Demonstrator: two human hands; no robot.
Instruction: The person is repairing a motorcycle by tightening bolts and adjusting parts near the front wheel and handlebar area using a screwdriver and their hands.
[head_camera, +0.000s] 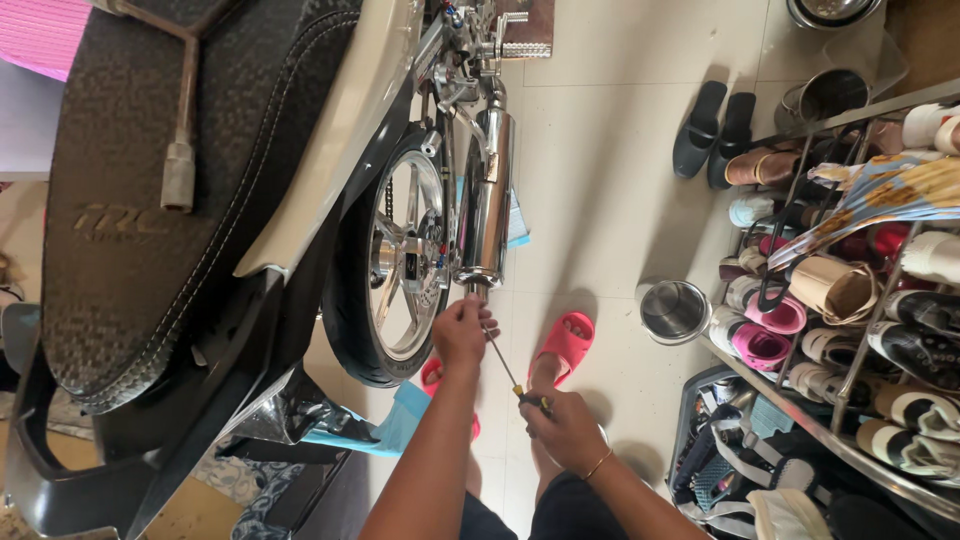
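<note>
A motorcycle's chrome exhaust pipe (487, 200) runs beside the rear wheel (400, 260). My left hand (462, 330) grips the upper shaft of a long screwdriver (500, 362) right at the exhaust's tail end. My right hand (565, 430) is closed around the screwdriver's handle lower down, near my knee. The tool's tip is hidden behind my left hand. My feet wear pink slides (566, 345) on the tiled floor.
The black seat (130, 230) carries a metal socket wrench (180, 150). A shoe rack (850, 300) packed with several shoes stands at the right. A steel cup (673, 310) sits on the floor by it. Blue cloth (400, 425) lies under the wheel.
</note>
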